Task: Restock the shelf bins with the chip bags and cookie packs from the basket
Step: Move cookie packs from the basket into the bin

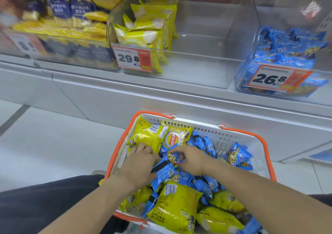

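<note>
You are working at the picking step: both hands are down in the basket, which is standing on the floor under the shelf, and no pack is leaving it yet. Your left hand is reaching forward, palm down, its fingers lying fairly straight on a yellow chip bag at the far left corner; this grip is not closing on anything. Your right hand is curling over the blue cookie packs in the middle; its grip seems to be pinching one, but I cannot tell surely. I think the next move is asking you to close firmly and lift to the bins: the yellow chip bin is half empty, the blue cookie bin is at the right.
</note>
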